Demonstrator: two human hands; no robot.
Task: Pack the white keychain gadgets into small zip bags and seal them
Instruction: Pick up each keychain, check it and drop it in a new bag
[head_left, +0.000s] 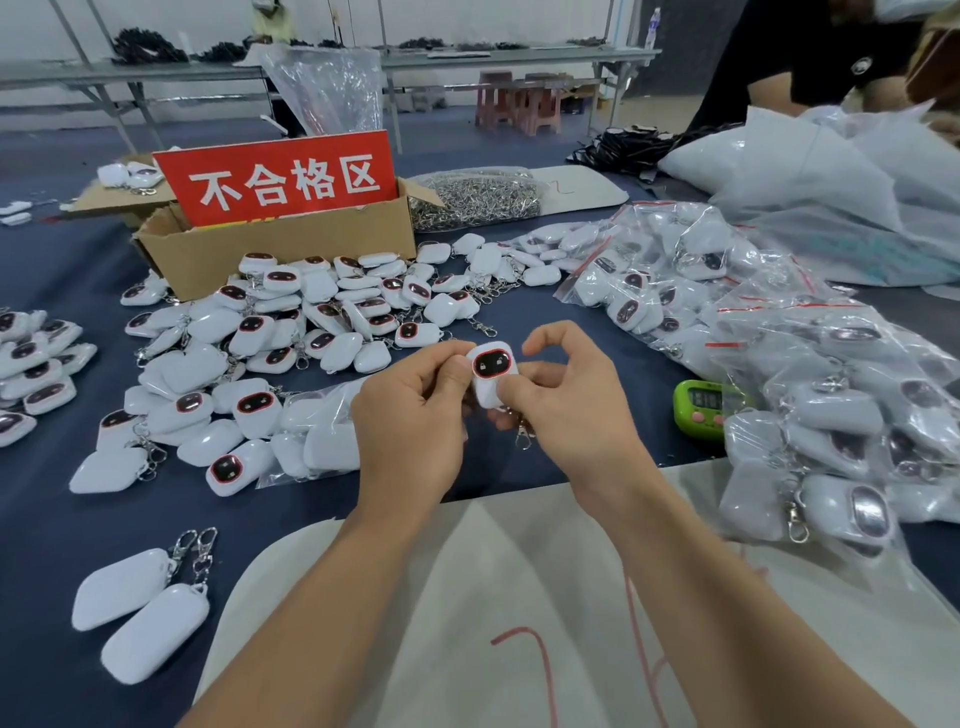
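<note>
Both hands hold one white keychain gadget (490, 375) with a dark red-rimmed face above the blue table. My left hand (415, 410) pinches its left side and my right hand (563, 400) pinches its right side, index finger arched above it. Its metal clasp (523, 435) hangs below my right fingers. A big heap of loose gadgets (311, 322) lies behind and to the left. Several empty clear zip bags (317, 410) lie flat left of my hands. Gadgets packed in zip bags (779, 364) pile up at the right.
A cardboard box (280, 244) with a red sign stands at the back. A bag of metal chains (472, 197) lies behind it. A green timer (701, 408) sits right of my hands. Two face-down gadgets (140, 608) lie near left. Another person's arm (769, 98) shows at the far right.
</note>
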